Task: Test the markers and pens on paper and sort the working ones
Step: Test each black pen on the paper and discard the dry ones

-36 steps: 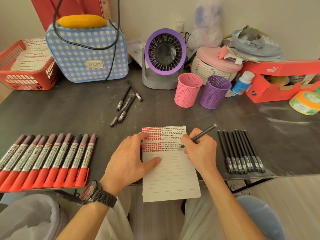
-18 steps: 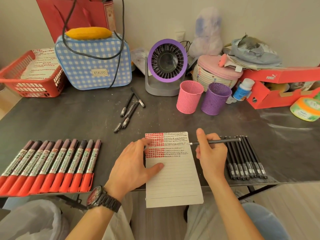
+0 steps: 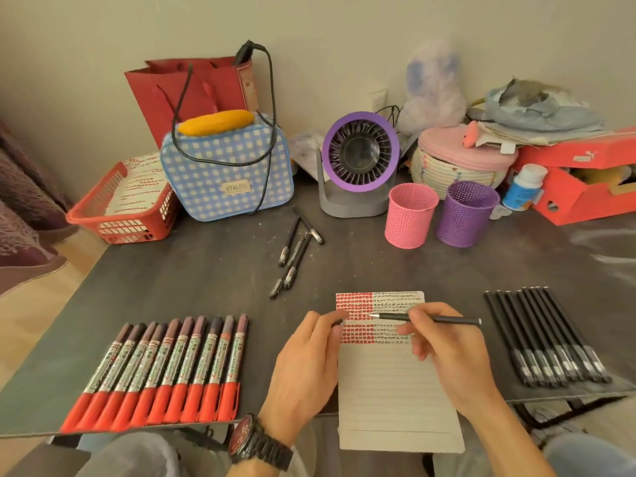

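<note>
While the right hand [image 3: 447, 352] pinches mid-barrel, the pen [image 3: 447, 319] tip points left.

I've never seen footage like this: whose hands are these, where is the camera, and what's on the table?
There's no machine here: a person works with bare hands, filmed by a wide-angle camera worn on the head, looking down. The right hand holds a black pen over the lined paper, whose top shows red and black test marks. The left hand rests at the paper's left edge; its fingers seem to pinch a dark cap. On the table lie a row of red markers, a row of black pens, loose pens, a pink cup and a purple cup.
</note>
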